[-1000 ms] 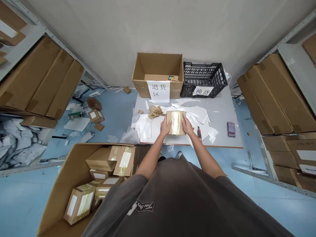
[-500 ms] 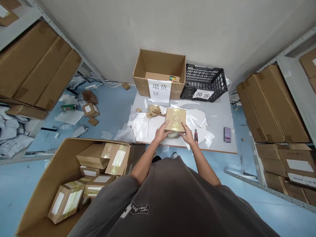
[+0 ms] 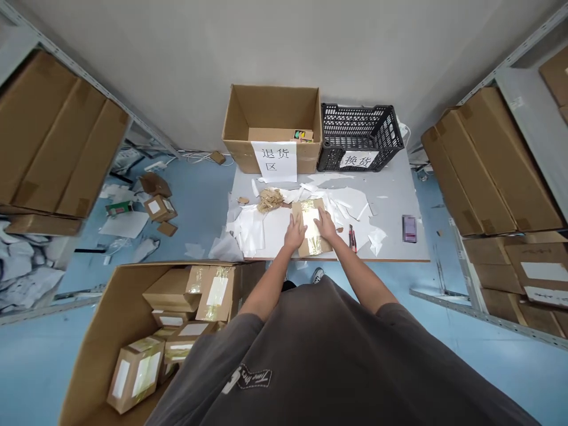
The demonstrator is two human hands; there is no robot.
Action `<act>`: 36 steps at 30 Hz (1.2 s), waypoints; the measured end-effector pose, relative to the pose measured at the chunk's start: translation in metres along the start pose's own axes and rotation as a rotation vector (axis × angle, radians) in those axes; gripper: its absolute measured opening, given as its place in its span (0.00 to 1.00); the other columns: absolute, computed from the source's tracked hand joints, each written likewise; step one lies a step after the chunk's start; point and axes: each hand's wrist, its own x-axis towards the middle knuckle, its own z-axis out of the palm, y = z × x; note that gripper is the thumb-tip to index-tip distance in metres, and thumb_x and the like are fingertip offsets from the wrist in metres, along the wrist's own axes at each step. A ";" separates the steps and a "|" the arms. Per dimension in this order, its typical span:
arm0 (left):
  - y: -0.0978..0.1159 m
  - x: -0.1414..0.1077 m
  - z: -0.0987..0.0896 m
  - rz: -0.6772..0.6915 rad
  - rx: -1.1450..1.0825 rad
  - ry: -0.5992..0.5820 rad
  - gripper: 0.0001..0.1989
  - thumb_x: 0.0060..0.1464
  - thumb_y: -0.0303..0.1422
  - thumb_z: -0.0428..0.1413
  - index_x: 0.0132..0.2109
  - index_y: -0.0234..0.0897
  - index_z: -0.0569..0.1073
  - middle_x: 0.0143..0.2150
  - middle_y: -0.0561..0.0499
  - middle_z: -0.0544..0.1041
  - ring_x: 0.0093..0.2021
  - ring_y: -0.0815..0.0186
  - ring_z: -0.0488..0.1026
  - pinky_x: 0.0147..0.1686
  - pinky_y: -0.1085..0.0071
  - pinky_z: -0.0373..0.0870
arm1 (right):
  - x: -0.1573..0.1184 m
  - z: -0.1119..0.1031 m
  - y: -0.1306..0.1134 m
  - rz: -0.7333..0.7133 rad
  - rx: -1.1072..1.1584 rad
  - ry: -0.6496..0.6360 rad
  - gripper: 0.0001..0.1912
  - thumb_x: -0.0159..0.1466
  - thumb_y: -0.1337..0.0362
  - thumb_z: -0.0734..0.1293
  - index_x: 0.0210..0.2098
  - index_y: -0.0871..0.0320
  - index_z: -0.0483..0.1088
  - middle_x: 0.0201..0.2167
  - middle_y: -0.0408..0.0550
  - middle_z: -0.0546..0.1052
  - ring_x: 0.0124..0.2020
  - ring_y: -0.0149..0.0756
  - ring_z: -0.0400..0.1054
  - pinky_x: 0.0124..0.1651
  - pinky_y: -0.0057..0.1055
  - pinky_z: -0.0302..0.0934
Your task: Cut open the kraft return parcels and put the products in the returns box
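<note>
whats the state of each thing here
parcel, taped
left hand, on parcel
right hand, on parcel
cutter, lying, blade unclear
phone, face up, screen apparently lit
white paper, torn, strewn
brown paper, crumpled
back carton, open, box inside
crate, open-topped, labelled
near carton, open, holding parcels

Left fingers [image 3: 294, 226] and right fingers [image 3: 323, 221] on a taped cardboard box [image 3: 310, 232]; red-and-black cutter [image 3: 352, 239] nearby

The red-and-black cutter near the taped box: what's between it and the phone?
In the head view, a torn white paper scrap lies between the cutter and the phone.
</note>
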 end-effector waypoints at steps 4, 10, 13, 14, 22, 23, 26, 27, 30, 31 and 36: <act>0.002 0.014 -0.030 0.151 0.268 -0.105 0.50 0.55 0.55 0.70 0.77 0.41 0.67 0.86 0.39 0.44 0.84 0.35 0.39 0.78 0.41 0.52 | -0.023 -0.022 0.043 -0.079 0.039 0.152 0.36 0.73 0.52 0.64 0.78 0.55 0.62 0.80 0.59 0.57 0.80 0.56 0.51 0.79 0.60 0.53; 0.012 0.047 -0.062 0.154 0.656 -0.491 0.77 0.35 0.59 0.78 0.84 0.45 0.50 0.87 0.39 0.41 0.83 0.28 0.39 0.75 0.40 0.60 | -0.061 -0.061 0.143 0.145 0.098 0.411 0.32 0.71 0.51 0.64 0.68 0.62 0.71 0.67 0.68 0.74 0.71 0.58 0.64 0.76 0.60 0.56; 0.016 0.047 -0.063 0.126 0.791 -0.465 0.78 0.39 0.64 0.75 0.85 0.45 0.44 0.87 0.40 0.41 0.84 0.28 0.37 0.75 0.39 0.59 | -0.069 -0.065 0.180 0.426 0.072 0.279 0.30 0.73 0.52 0.62 0.65 0.67 0.72 0.60 0.68 0.78 0.64 0.55 0.70 0.72 0.52 0.60; 0.019 0.044 -0.063 0.121 0.834 -0.454 0.78 0.40 0.66 0.74 0.85 0.45 0.42 0.87 0.40 0.41 0.84 0.29 0.37 0.75 0.39 0.57 | -0.068 -0.062 0.188 0.503 0.058 0.200 0.29 0.74 0.54 0.62 0.65 0.69 0.72 0.59 0.69 0.79 0.63 0.54 0.71 0.71 0.48 0.60; 0.041 0.006 -0.029 0.062 0.985 -0.350 0.78 0.45 0.74 0.64 0.85 0.36 0.37 0.86 0.37 0.42 0.85 0.34 0.33 0.79 0.45 0.54 | -0.030 -0.030 0.193 0.664 0.041 -0.056 0.29 0.77 0.51 0.63 0.69 0.66 0.65 0.64 0.74 0.73 0.63 0.56 0.69 0.63 0.44 0.60; 0.042 0.002 -0.021 0.054 0.980 -0.322 0.78 0.45 0.74 0.64 0.85 0.34 0.38 0.86 0.35 0.43 0.85 0.34 0.33 0.79 0.45 0.52 | -0.025 -0.034 0.189 0.658 0.047 -0.068 0.29 0.78 0.51 0.62 0.69 0.66 0.64 0.63 0.75 0.74 0.61 0.57 0.70 0.61 0.44 0.60; 0.045 -0.005 -0.003 0.056 0.957 -0.273 0.77 0.46 0.73 0.65 0.84 0.30 0.40 0.85 0.30 0.45 0.85 0.36 0.32 0.81 0.44 0.45 | -0.013 -0.057 0.170 0.570 0.059 0.005 0.31 0.79 0.46 0.59 0.70 0.63 0.60 0.60 0.74 0.75 0.58 0.60 0.70 0.58 0.45 0.60; 0.046 -0.006 0.000 0.057 0.941 -0.272 0.77 0.47 0.73 0.65 0.84 0.30 0.40 0.85 0.30 0.45 0.85 0.36 0.32 0.81 0.44 0.47 | -0.009 -0.068 0.161 0.522 0.051 0.044 0.30 0.80 0.46 0.58 0.71 0.61 0.59 0.59 0.73 0.76 0.57 0.60 0.71 0.57 0.45 0.60; 0.048 -0.004 0.004 0.049 0.884 -0.292 0.76 0.47 0.72 0.65 0.84 0.29 0.41 0.85 0.28 0.43 0.85 0.38 0.33 0.78 0.47 0.57 | 0.005 -0.097 0.118 0.324 0.021 0.080 0.24 0.82 0.51 0.53 0.71 0.57 0.57 0.54 0.65 0.81 0.53 0.54 0.73 0.55 0.41 0.62; 0.048 -0.002 0.003 0.047 0.868 -0.301 0.76 0.48 0.72 0.65 0.84 0.29 0.41 0.85 0.28 0.42 0.85 0.38 0.33 0.77 0.48 0.60 | 0.009 -0.102 0.098 0.250 0.015 0.053 0.23 0.83 0.53 0.52 0.71 0.57 0.58 0.52 0.62 0.82 0.50 0.52 0.75 0.54 0.39 0.63; 0.047 0.004 -0.011 0.095 0.799 -0.372 0.73 0.49 0.68 0.68 0.84 0.32 0.43 0.85 0.30 0.43 0.85 0.40 0.37 0.75 0.51 0.64 | 0.021 -0.072 -0.009 -0.005 -0.179 -0.157 0.22 0.83 0.53 0.54 0.66 0.57 0.66 0.52 0.59 0.84 0.51 0.51 0.78 0.50 0.36 0.66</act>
